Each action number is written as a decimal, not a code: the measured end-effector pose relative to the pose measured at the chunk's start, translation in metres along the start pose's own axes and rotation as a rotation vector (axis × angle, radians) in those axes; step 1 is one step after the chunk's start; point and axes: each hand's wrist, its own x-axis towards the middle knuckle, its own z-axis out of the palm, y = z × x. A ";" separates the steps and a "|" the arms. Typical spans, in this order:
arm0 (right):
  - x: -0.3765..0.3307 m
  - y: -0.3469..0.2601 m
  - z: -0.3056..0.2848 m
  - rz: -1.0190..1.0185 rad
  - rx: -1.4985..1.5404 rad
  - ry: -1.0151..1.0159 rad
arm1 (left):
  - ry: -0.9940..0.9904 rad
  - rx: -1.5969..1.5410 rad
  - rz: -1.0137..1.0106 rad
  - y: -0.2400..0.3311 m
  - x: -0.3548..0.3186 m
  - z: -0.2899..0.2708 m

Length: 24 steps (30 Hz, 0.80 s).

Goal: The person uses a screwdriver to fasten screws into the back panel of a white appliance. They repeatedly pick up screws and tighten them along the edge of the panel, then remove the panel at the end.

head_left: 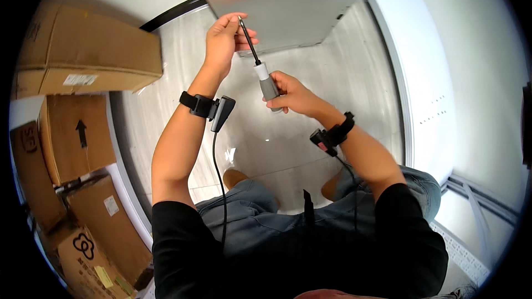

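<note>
Grey and white make up the handle of the screwdriver [259, 66], and its long thin rod is black. From where I stand, I see it up in front of the person, over the floor [266, 158], between the two hands. It leans, with its tip up and to the left and its handle down and to the right.

The right hand [291, 93] has the handle. Its fingers are bent around the grey part, closed on it. The left hand [224, 33] is up at the other end. Its thumb and first finger come together at the tip of the rod and pinch it, and its other fingers are loosely bent, a bit apart.

Just past the left hand stands a big grey metal panel [299, 5], smooth and flat. The floor is pale and shiny.

Each wrist wears a black strap with a small black box on it, one on the left [197, 104] and one on the right [339, 128]. Black wires run down from them. The person has a black shirt, blue jeans [244, 210] and a brown shoe [235, 178].

Over on the left are brown cardboard boxes [105, 39]. One box shows a black arrow [82, 133] that points up.
</note>
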 end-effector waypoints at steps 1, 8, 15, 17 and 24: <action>-0.005 -0.008 -0.011 0.011 -0.029 -0.033 | -0.021 -0.030 0.048 0.001 0.001 0.005; -0.092 -0.126 -0.031 0.133 -0.263 0.041 | -0.218 -0.345 0.321 0.042 -0.004 0.040; -0.163 -0.145 0.013 0.027 -0.262 0.283 | -0.525 -0.394 0.334 0.065 -0.028 0.052; -0.175 -0.125 0.029 -0.045 -0.203 0.388 | -0.611 -0.377 0.318 0.054 -0.024 0.053; -0.192 -0.055 0.076 -0.107 -0.158 0.738 | -0.787 -0.164 0.209 0.024 -0.032 0.067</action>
